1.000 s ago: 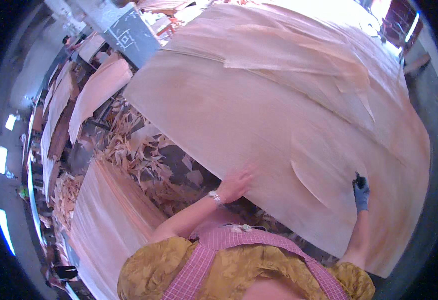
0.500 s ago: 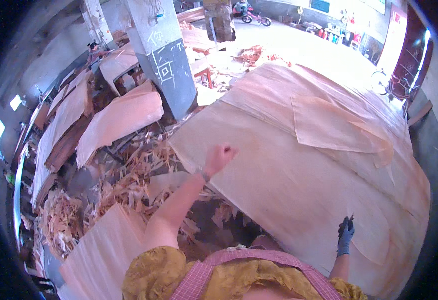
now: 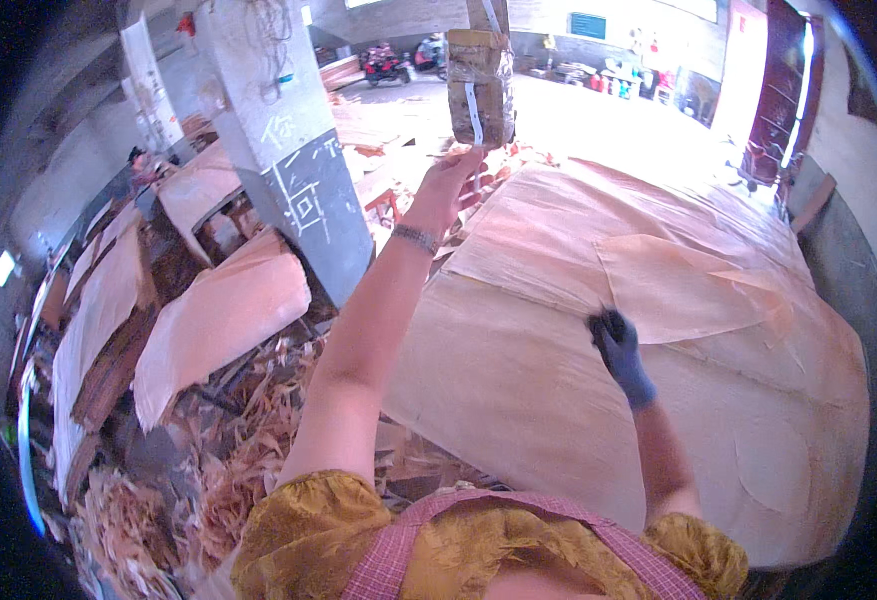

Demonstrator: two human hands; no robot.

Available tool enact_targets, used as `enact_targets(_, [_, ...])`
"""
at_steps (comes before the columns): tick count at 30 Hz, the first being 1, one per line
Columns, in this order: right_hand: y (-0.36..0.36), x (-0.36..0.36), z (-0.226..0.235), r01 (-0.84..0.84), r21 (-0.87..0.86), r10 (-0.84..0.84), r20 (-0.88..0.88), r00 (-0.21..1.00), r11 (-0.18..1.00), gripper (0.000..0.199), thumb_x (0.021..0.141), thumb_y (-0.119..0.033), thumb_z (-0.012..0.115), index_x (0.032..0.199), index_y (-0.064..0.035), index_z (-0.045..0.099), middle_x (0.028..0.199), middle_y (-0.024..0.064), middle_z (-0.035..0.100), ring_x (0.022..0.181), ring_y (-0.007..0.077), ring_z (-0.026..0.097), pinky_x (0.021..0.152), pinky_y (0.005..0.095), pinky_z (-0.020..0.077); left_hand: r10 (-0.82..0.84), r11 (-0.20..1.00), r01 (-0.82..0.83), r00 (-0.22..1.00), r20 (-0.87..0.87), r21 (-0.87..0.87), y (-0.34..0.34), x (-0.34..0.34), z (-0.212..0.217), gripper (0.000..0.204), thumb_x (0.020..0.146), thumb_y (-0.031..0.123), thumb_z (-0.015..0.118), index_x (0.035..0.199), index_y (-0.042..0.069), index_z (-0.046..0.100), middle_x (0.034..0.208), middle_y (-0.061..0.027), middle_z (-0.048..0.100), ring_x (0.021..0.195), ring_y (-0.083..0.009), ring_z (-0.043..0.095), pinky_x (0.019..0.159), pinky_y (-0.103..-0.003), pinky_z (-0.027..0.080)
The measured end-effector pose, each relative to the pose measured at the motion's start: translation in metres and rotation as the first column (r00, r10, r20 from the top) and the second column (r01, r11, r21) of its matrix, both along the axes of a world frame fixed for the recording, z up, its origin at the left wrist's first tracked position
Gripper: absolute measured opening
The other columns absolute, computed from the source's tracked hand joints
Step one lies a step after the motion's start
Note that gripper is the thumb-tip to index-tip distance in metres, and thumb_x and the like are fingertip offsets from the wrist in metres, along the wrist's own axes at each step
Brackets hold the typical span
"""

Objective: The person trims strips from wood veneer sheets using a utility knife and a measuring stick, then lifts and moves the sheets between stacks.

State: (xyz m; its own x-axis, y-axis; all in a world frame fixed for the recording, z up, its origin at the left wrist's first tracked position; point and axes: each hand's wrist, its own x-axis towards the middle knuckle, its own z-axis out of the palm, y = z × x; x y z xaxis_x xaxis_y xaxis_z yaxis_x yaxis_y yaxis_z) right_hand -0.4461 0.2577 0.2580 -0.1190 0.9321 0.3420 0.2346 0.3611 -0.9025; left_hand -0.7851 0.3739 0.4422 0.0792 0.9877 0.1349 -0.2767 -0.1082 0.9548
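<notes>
My bare left hand (image 3: 446, 190), with a band at the wrist, is raised ahead of me. Its fingertips close on the lower end of a narrow white strip (image 3: 474, 115), which runs down over a brown, plastic-wrapped block (image 3: 482, 85) hanging in front of me. My right hand (image 3: 615, 345) wears a grey-blue glove with dark fingers. Those fingers are curled closed over the broad stack of thin wood veneer sheets (image 3: 518, 370); whatever they hold cannot be made out. A loose veneer piece (image 3: 668, 290) lies on the stack just beyond that hand.
A grey and white pillar (image 3: 308, 190) stands to the left. Behind it are curved veneer piles (image 3: 223, 320) and a person (image 3: 143, 170). Torn veneer scraps (image 3: 218, 460) cover the floor at lower left. Motorbikes (image 3: 386, 66) are parked far back.
My left hand has risen and moved forward from the veneer to the white strip. The gloved right hand has moved forward and left over the stack. The view has tilted up.
</notes>
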Motion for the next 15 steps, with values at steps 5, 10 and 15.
enact_targets(5, [0.097,-0.150,0.172,0.193,0.605,-0.212,-0.041,0.976,0.773,0.017,0.088,-0.014,0.071,0.093,-0.0030,0.060,0.079,0.0073,0.062,0.073,0.0106,0.055,0.066,0.0275,0.0476,0.019,1.000,-0.020,0.998,-0.063,-0.017,0.000,-0.016,-0.003,0.026,0.085,0.039,0.073,0.093,0.014,0.069,0.087,0.0026,0.068,0.083,-0.0086,0.064,0.076,-0.027,0.044])
enact_targets(10, [0.147,-0.198,0.240,0.322,0.786,-0.480,-0.037,0.876,0.527,0.025,0.080,-0.013,0.076,0.092,-0.0032,0.056,0.082,0.0100,0.061,0.069,0.0226,0.060,0.062,0.0336,0.0476,-0.120,0.973,0.119,0.993,-0.008,0.196,0.020,-0.034,-0.035,0.024,0.087,0.034,0.072,0.088,0.010,0.071,0.080,0.0009,0.068,0.075,-0.0072,0.064,0.068,-0.021,0.044])
enact_targets(15, [0.125,-0.225,0.204,0.425,0.703,-0.619,0.028,0.785,0.571,0.021,0.081,-0.019,0.074,0.088,-0.0066,0.059,0.079,0.0091,0.062,0.070,0.0234,0.061,0.065,0.0338,0.0481,-0.244,0.960,0.257,0.963,-0.112,0.114,0.014,-0.063,-0.110,0.027,0.090,0.036,0.068,0.093,0.010,0.071,0.081,0.0034,0.067,0.072,-0.0055,0.057,0.064,-0.021,0.039])
